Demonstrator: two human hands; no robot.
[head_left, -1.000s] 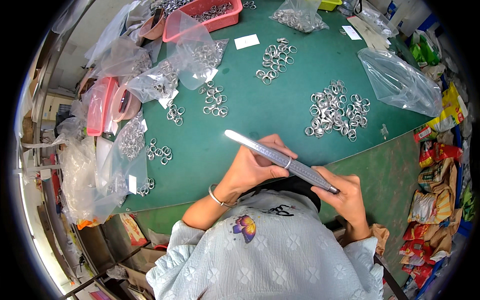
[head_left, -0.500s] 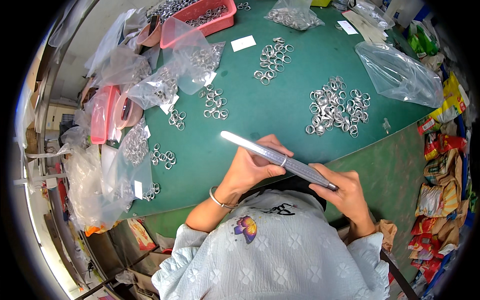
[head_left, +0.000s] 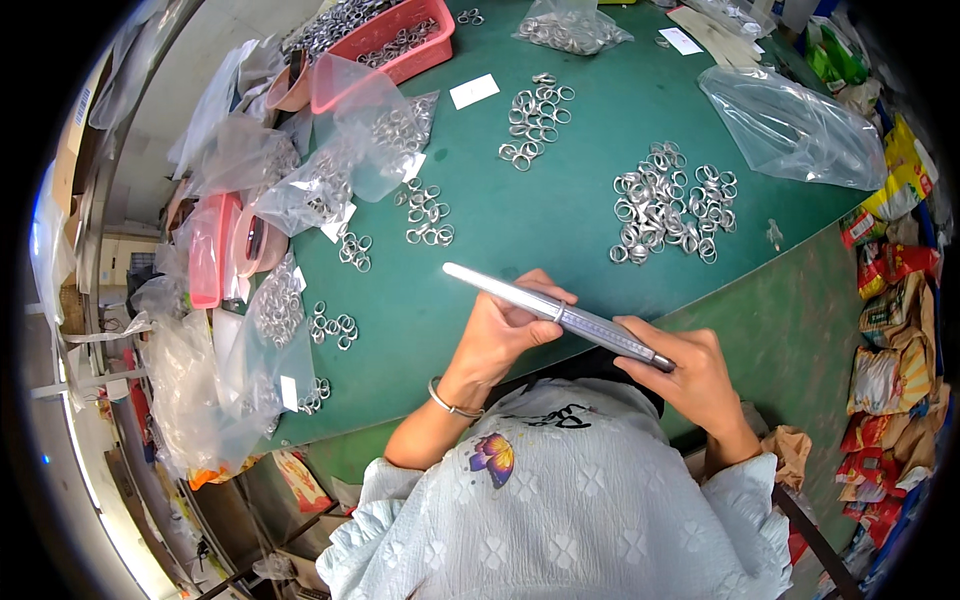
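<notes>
A long tapered metal ring mandrel (head_left: 610, 337) with marks along its side lies slantwise in front of my body, its bright thin end up to the left. One silver ring (head_left: 560, 313) encircles it partway along. My left hand (head_left: 508, 325) is closed at this ring, thumb and fingers pinching beside the mandrel. At the thick dark end, my right hand (head_left: 680, 365) grips the mandrel between thumb and fingers. Beyond my hands, a large pile of silver rings (head_left: 660, 205) and a smaller group of rings (head_left: 535, 120) rest on the green table (head_left: 520, 220).
Along the left side are small ring groups (head_left: 430, 215), clear bags of rings (head_left: 280, 310) and a pink tray (head_left: 205, 250). A pink basket (head_left: 425, 60) of rings stands at the back. An empty clear bag (head_left: 790, 130) lies right, near the table edge; colourful packets (head_left: 890, 270) line the far right.
The view has shifted slightly, so the table things appear a little displaced. Both hands keep their hold on the mandrel and ring, with hardly any movement.
</notes>
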